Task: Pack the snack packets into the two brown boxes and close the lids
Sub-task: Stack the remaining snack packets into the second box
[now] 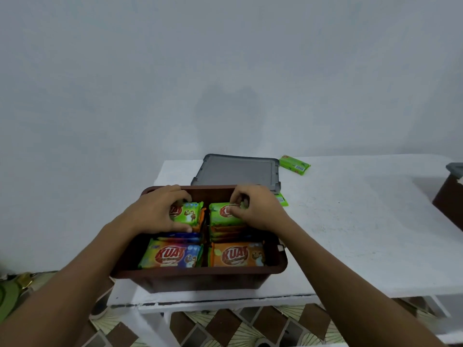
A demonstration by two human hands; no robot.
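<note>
Both arms reach forward, the left hand (pixel 160 209) and right hand (pixel 258 209) each gripping green foil snack packets (pixel 190 212) inside the open brown plastic box (pixel 200 279).

light: soft, even, cool grey cast | shadows: faint dark blotch on wall (pixel 225 103) above the surface's (pixel 350 221) far edge | focus: slightly soft overall | edges: wide-angle bowing, corners smeared

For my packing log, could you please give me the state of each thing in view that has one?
brown box: open, packed with snack packets.
grey lid: off, flat on the table behind the box.
left hand: grips the far-left green packet.
right hand: grips the far-right green packet.
loose green packet: unpacked, on the table beside the lid.
second brown box: at the right edge, mostly cut off.
</note>
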